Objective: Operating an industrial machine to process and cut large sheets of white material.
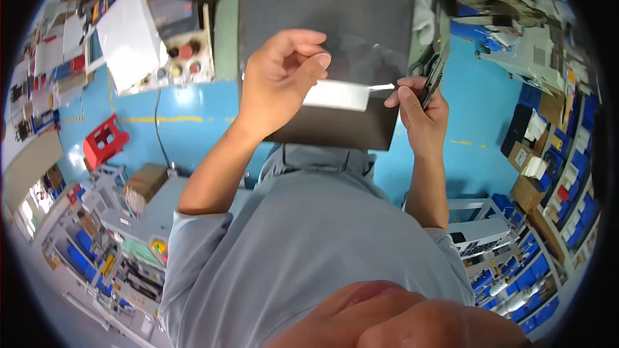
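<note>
My left hand [277, 84] is raised over a dark grey board [284, 0], its index finger bent and its thumb close to the other curled fingers; I cannot make out what, if anything, they hold. A white rectangular piece [338, 95] lies below its fingertips, near the board's front edge. Faint clear film [371, 55] seems to stretch between the two hands. At the board's right edge my right hand [422, 113] pinches a thin white strip [382, 87] between thumb and forefinger. A dark long object [434, 77] shows against that hand's fingers; whether it is held is unclear.
Left of the board stands a bench with white sheets [132, 38] and a panel of round knobs [185, 58]. A red stool [105, 142] is on the blue floor [193, 100]. A cardboard box [144, 182] sits behind my left side; shelves of blue bins [577, 164] line the right.
</note>
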Demonstrator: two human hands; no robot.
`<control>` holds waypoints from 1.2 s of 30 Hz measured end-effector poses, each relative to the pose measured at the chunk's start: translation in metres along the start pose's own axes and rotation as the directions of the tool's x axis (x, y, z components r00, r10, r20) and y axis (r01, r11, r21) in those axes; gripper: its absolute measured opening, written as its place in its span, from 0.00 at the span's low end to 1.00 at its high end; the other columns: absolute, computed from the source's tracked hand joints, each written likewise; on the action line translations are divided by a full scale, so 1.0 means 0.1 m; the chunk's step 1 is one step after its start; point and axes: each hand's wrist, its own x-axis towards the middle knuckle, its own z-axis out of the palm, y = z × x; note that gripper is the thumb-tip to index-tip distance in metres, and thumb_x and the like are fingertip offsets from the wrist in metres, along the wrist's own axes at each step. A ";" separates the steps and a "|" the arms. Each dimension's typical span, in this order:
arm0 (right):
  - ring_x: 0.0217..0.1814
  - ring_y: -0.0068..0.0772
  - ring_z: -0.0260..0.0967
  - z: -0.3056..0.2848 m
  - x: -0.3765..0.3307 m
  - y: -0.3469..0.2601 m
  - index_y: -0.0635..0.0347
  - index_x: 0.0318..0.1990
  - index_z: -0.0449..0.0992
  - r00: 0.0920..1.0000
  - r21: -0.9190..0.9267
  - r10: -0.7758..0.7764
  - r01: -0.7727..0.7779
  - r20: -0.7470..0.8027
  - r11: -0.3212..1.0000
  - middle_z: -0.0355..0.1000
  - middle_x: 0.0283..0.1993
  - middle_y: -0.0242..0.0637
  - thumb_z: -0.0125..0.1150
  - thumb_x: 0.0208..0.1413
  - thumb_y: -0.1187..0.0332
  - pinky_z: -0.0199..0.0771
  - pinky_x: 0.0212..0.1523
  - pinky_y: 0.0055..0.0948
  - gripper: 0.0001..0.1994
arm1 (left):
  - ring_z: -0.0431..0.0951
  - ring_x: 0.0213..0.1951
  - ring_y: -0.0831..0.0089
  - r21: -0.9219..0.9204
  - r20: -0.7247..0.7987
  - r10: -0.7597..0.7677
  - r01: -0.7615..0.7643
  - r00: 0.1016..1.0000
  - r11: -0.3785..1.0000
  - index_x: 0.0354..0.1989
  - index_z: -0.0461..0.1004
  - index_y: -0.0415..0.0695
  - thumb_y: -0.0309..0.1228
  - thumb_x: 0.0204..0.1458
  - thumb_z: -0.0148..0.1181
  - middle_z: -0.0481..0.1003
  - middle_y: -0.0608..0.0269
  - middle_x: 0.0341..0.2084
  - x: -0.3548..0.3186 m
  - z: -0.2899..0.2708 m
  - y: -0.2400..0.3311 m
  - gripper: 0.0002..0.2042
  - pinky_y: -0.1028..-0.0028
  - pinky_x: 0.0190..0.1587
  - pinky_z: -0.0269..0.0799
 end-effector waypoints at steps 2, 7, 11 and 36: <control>0.32 0.19 0.73 0.09 -0.19 -0.02 0.63 0.41 0.77 0.990 -0.162 0.102 -0.086 0.095 0.983 0.79 0.28 0.33 0.60 0.64 0.69 0.70 0.33 0.23 0.06 | 0.78 0.32 0.81 0.000 -0.086 -0.001 0.001 0.996 1.000 0.51 0.73 0.36 0.21 0.58 0.63 0.79 0.64 0.34 -0.38 -0.12 -0.13 0.13 0.78 0.34 0.74; 0.28 0.20 0.76 0.40 -0.59 0.11 0.62 0.36 0.78 0.962 -0.420 0.219 -0.133 0.163 0.898 0.78 0.24 0.34 0.63 0.63 0.64 0.70 0.30 0.21 0.10 | 0.79 0.25 0.79 0.376 -0.184 0.065 0.009 0.981 0.927 0.51 0.73 0.39 0.20 0.55 0.65 0.80 0.64 0.28 -0.99 -0.35 -0.44 0.15 0.76 0.28 0.74; 0.20 0.26 0.72 0.51 -0.74 0.20 0.62 0.29 0.76 0.985 -0.637 0.152 -0.066 0.082 0.768 0.73 0.18 0.35 0.66 0.59 0.63 0.67 0.23 0.26 0.12 | 0.80 0.25 0.76 0.599 -0.155 0.186 -0.058 0.970 0.799 0.52 0.72 0.42 0.23 0.54 0.67 0.80 0.64 0.27 -1.11 -0.34 -0.57 0.18 0.76 0.30 0.74; 0.31 0.43 0.77 0.45 -0.68 0.14 0.53 0.50 0.77 0.906 -0.837 -0.230 0.419 0.357 0.352 0.77 0.33 0.35 0.63 0.61 0.60 0.75 0.28 0.37 0.13 | 0.72 0.49 0.54 0.858 0.040 0.475 -0.274 0.879 0.435 0.42 0.82 0.47 0.31 0.43 0.75 0.74 0.56 0.48 -1.07 -0.67 -0.61 0.16 0.59 0.51 0.67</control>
